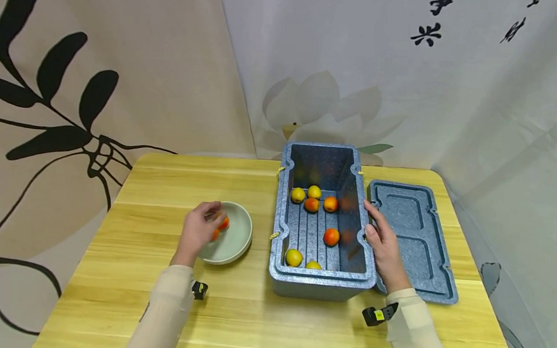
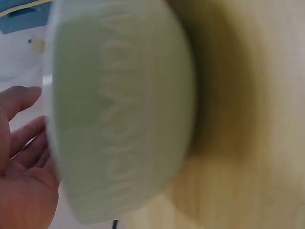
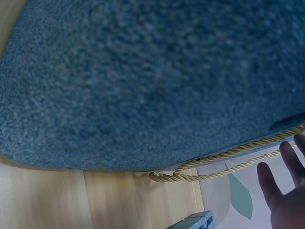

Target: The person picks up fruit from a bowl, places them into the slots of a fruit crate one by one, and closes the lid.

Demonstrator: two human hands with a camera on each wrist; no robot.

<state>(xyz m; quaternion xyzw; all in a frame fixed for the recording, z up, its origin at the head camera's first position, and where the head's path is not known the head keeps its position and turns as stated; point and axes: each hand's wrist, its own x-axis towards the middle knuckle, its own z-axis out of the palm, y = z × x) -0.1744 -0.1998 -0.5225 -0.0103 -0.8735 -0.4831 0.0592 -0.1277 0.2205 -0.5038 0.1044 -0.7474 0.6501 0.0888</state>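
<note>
My left hand [image 1: 199,232] reaches over the near-left rim of a pale green bowl [image 1: 236,246]. Its fingertips overlap a small orange-red fruit [image 1: 224,223]; a second fruit [image 1: 215,235] shows beside the thumb. In the left wrist view the bowl's outer wall [image 2: 119,114] hides part of the fingers, with a gap between thumb and fingers. At the right long side of a grey-blue foam box [image 1: 280,211], my right hand [image 1: 385,250] rests its extended fingers and thumb by the rim. Inside the box lie several small yellow fruits [image 1: 294,258] and orange-red fruits [image 1: 331,237].
The box's grey-blue lid [image 1: 420,246] lies on the wooden table [image 1: 129,271] to the right of the box. Yellow rope [image 3: 228,151] runs along the box's side. A printed cloth [image 1: 171,55] hangs behind the table.
</note>
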